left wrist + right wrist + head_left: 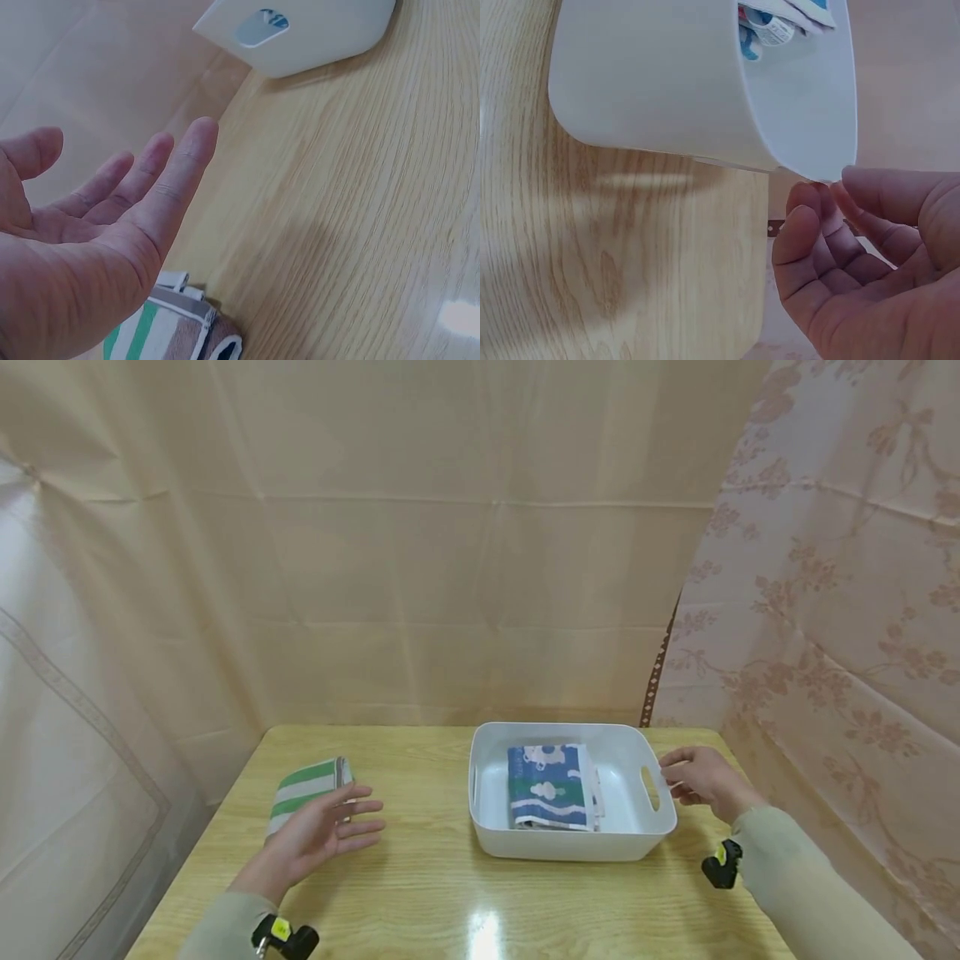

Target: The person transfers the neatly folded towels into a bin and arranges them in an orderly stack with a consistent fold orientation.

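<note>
On the table's left lies a folded towel (300,793) with green, white and grey-brown stripes, partly hidden by my left hand (324,833). That hand is raised, palm turned inward and fingers spread, holding nothing; in the left wrist view the striped towel (161,330) shows below it. A white plastic basket (562,845) with oval handle holes contains a folded blue and green patterned towel (551,789). My right hand (708,781) is beside the basket's right end, fingers loosely bent. In the right wrist view its fingertips (799,225) come close to the rim; contact is unclear.
The wooden table (405,893) has its back edge against a beige curtain (450,568). A floral curtain (840,610) hangs on the right and a pale one (67,710) on the left. Small black devices (722,863) are worn at both wrists.
</note>
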Demonstrator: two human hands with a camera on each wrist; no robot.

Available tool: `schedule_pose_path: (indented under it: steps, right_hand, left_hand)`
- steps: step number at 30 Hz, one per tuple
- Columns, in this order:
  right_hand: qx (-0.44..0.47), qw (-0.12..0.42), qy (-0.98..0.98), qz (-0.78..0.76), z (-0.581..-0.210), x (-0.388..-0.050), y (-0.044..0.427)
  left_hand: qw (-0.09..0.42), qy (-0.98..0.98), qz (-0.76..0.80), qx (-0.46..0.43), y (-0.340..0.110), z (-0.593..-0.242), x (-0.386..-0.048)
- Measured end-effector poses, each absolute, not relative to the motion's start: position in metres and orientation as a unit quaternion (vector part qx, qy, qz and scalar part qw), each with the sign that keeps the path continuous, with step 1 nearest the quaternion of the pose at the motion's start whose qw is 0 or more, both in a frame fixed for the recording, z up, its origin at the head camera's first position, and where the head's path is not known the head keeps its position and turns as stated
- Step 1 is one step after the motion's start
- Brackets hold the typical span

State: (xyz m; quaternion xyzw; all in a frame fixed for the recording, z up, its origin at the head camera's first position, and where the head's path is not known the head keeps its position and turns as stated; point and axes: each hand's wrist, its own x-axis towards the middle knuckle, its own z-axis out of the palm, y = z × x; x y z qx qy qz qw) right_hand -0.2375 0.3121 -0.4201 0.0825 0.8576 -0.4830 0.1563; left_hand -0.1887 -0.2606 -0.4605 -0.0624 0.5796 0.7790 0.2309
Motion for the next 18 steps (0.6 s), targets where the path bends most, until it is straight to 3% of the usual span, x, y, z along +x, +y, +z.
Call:
schedule_pose_path:
  steps: [18]
  right_hand:
    - [0.097, 0.144, 0.848, -0.5, -0.432, -0.24, 0.314]
  left_hand:
    - [0.207, 0.555, 0.802, -0.08, -0.285, -0.465, -0.189]
